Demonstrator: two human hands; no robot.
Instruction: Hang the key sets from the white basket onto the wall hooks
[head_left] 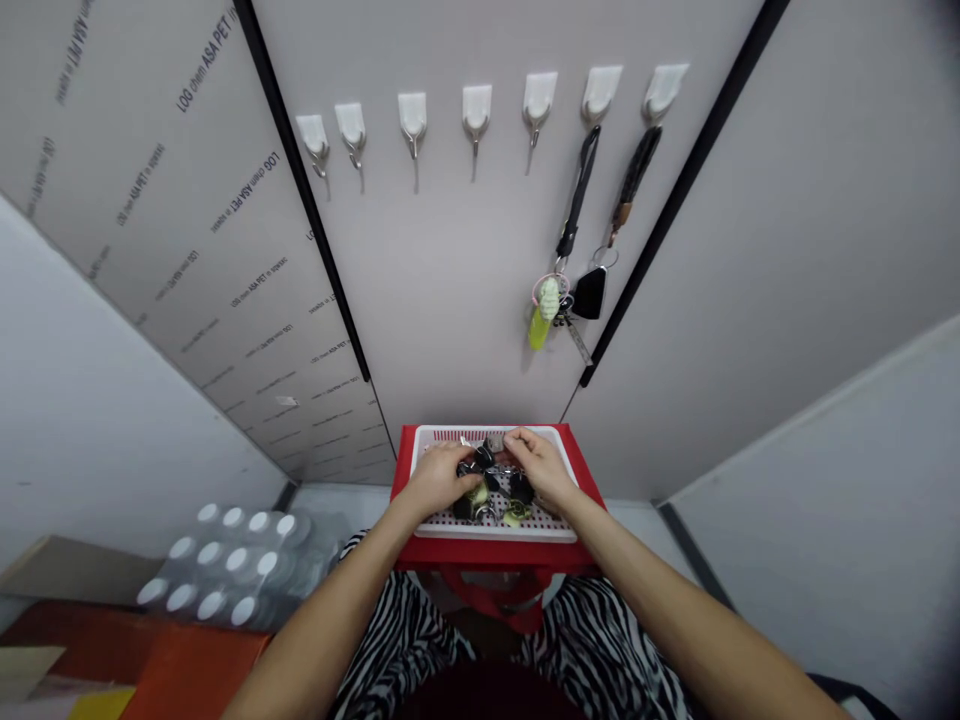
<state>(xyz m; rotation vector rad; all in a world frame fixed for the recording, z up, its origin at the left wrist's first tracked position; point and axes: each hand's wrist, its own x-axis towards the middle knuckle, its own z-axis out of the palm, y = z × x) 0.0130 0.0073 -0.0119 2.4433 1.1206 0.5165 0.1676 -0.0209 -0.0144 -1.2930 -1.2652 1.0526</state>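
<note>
A white perforated plastic basket (495, 534) holds a jumble of keys and keychains (517, 488), with black fobs, metal rings and pale green-yellow charms. My left hand (439, 478) reaches into its left side, thumb and fingers closed around a black key fob (484, 457). From the right comes my right hand (541, 466), its fingers bent at the far rim beside a small greyish piece (495, 441). What lies under the right fingers is partly hidden. The basket rests on a red stool (585, 480) in front of me.
White hooks (476, 108) run in a row along the grey panel. From the two rightmost hang black straps (577, 195) with keys, a black fob (590, 293) and a yellow-green charm (538, 328). Capped bottles (237, 560) stand at lower left by an orange-red box (195, 670).
</note>
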